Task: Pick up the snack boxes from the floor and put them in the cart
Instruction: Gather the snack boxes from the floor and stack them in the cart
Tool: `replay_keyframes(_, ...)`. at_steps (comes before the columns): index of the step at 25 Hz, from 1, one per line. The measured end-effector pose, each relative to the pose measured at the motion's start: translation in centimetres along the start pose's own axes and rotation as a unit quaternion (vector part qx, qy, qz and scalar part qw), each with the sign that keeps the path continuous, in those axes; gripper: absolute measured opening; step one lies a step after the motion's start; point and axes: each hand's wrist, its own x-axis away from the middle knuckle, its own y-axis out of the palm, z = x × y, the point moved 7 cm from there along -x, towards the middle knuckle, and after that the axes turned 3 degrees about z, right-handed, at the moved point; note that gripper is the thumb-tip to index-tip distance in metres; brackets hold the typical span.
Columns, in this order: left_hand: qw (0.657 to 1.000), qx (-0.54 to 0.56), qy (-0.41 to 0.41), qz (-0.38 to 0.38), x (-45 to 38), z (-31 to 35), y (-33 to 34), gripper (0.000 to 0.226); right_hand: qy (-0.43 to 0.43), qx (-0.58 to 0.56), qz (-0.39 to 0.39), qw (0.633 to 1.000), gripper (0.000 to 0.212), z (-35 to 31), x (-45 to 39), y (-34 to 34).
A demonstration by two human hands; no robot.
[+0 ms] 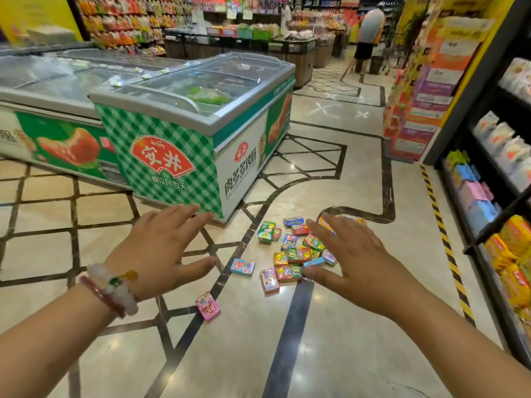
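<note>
— Floor?
— Glossy cream marble floor (330, 354), dark inlaid lines, glare spots.
— Fixtures?
— Green-checked chest freezer (184, 122) left, glass lids. Black shelving (488, 179) right, packets stacked. Yellow-black hazard stripe (448, 248) along its base. Packed snack wall (120, 21) behind.

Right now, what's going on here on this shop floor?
A person reaches both hands out over a pile of small colourful snack boxes scattered on the polished marble floor beside a green checked chest freezer. The left hand and right hand are open and hold nothing. No cart is in view.
</note>
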Motion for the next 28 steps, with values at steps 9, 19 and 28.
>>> replay_keyframes(9,0.997,-0.017,-0.072,0.016,-13.2,-7.8,6.2,0.079,-0.075,0.012,-0.012,0.997,0.110,4.5,-20.0,4.0)
replay_keyframes(19,0.995,0.003,-0.104,0.000,-26.0,-21.6,17.0,0.071,-0.074,0.033,-0.016,0.997,0.067,5.7,-40.8,13.8)
replay_keyframes(28,0.971,0.055,-0.220,-0.079,-27.5,-30.1,47.1,0.076,-0.062,-0.055,-0.021,0.996,0.059,9.2,-51.8,40.9)
